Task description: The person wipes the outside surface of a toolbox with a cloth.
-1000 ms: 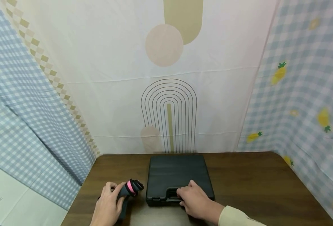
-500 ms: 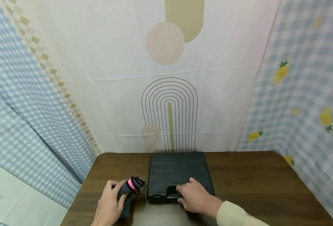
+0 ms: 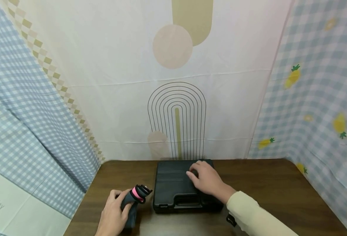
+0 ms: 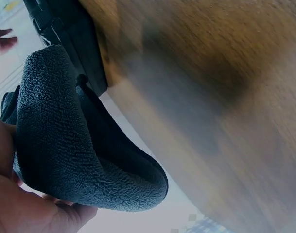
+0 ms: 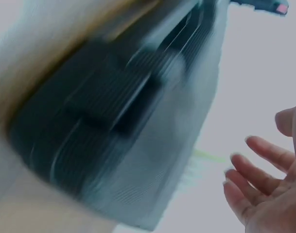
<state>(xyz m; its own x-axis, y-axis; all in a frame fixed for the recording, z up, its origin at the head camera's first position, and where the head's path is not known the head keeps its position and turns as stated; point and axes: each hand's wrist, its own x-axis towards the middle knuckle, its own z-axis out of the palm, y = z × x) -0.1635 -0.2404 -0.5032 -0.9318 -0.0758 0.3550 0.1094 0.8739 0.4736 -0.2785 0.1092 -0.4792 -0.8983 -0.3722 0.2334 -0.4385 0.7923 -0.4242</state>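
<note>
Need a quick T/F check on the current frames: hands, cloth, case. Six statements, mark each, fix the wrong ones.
1. The left hand holds the cloth. True.
2. The right hand is over the case, holding nothing. True.
3. The case is open. False: it is shut.
4. The cloth lies on top of the case. False: the left hand has it left of the case.
5. The band on the cloth is pink. True.
6. The case's handle is on its far side. False: it is on the near side.
</note>
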